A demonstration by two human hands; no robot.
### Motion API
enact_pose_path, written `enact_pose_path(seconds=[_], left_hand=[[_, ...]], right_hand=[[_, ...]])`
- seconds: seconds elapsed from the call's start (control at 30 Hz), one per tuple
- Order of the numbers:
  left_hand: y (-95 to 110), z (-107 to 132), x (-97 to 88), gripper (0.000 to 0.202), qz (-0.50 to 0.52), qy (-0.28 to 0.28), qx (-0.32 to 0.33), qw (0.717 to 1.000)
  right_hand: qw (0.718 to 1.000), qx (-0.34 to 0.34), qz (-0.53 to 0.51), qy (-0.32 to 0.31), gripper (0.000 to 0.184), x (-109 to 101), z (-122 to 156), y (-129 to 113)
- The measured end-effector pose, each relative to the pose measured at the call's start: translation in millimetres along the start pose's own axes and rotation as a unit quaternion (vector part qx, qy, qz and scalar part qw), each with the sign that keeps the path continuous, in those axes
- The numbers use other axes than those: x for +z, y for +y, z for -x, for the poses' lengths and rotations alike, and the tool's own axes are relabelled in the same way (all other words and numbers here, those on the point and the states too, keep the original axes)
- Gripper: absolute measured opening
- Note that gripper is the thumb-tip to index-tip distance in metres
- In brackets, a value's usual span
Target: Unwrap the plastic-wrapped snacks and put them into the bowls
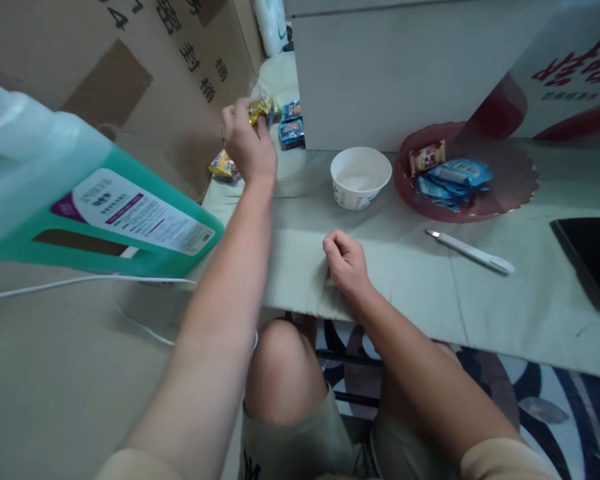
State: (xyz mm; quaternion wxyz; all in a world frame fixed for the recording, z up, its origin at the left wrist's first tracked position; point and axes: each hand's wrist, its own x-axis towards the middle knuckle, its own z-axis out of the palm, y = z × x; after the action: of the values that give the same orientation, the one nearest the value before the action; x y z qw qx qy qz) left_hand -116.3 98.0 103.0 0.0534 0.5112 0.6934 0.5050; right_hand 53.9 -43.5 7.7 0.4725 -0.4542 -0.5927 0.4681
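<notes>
My left hand (247,143) reaches forward over the far left of the pale table (410,280), fingers pinched on a small yellow snack packet (260,109). Beside it lie blue packets (291,127) and another yellow packet (223,165). My right hand (345,263) rests curled in a loose fist near the table's front edge, with nothing seen in it. A white paper bowl (360,177) stands between the hands and a dark red plate (505,193) holding several blue packets (455,179) and a red-and-white one (427,157).
A white pen-like tool (473,252) and a black phone (593,260) lie at the right. A large teal jug (80,193) stands close on the left with a white cable (80,283) below it. Cardboard boxes (170,73) and a white box (395,73) close off the back.
</notes>
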Motion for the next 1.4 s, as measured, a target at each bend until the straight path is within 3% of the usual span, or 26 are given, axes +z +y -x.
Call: enact_pose_path(seconds=[0.1, 0.17, 0.2, 0.3, 0.43, 0.53, 0.63, 0.8, 0.97, 1.13, 1.2, 1.3, 1.33, 1.4], left_hand=[[47, 59, -22.4, 0.022, 0.151, 0.129, 0.13, 0.971], [74, 101, -35.0, 0.026, 0.244, 0.157, 0.167, 0.942], [84, 119, -38.3, 0.027, 0.277, 0.152, 0.154, 0.936], [102, 152, -31.9, 0.022, 0.38, 0.039, 0.033, 0.924], [101, 175, 4.0, 0.025, 0.44, -0.124, -0.16, 0.875], [92, 201, 30.2, 0.026, 0.483, -0.226, -0.253, 0.807], [82, 221, 47.3, 0.018, 0.51, -0.289, -0.325, 0.742], [71, 218, 65.1, 0.021, 0.534, -0.305, -0.357, 0.703], [61, 208, 81.1, 0.022, 0.571, -0.272, -0.392, 0.668], [62, 209, 83.8, 0.033, 0.506, -0.317, -0.407, 0.691], [63, 208, 76.5, 0.035, 0.5, -0.34, -0.421, 0.677], [61, 204, 60.8, 0.046, 0.535, -0.382, -0.42, 0.626], [59, 204, 56.1, 0.051, 0.541, -0.393, -0.408, 0.621], [56, 205, 49.5, 0.066, 0.528, -0.404, -0.378, 0.644]], right_hand=[[0.998, -0.004, -0.057, 0.031, 0.025, -6, 8, 4], [0.992, -0.014, -0.112, 0.063, 0.028, -18, 13, 6], [0.988, -0.026, -0.129, 0.081, 0.035, -27, 15, 6], [0.986, -0.07, -0.095, 0.114, 0.063, -63, 23, 6], [0.993, -0.083, -0.038, 0.074, 0.081, -116, 39, 9], [0.994, -0.051, -0.084, 0.055, 0.083, -146, 56, 18], [0.99, -0.028, -0.119, 0.065, 0.074, -165, 69, 25], [0.981, 0.043, -0.155, 0.111, 0.062, -170, 60, 16], [0.956, 0.104, -0.251, 0.108, 0.053, -158, 33, 2], [0.978, 0.027, -0.169, 0.123, 0.042, -159, 30, 4], [0.992, -0.02, -0.077, 0.095, 0.038, -161, 35, 3], [0.992, -0.1, 0.073, 0.021, 0.028, -161, 43, 0], [0.986, -0.125, 0.111, 0.003, 0.024, -159, 44, -1], [0.974, -0.161, 0.162, -0.011, 0.016, -155, 47, 0]])
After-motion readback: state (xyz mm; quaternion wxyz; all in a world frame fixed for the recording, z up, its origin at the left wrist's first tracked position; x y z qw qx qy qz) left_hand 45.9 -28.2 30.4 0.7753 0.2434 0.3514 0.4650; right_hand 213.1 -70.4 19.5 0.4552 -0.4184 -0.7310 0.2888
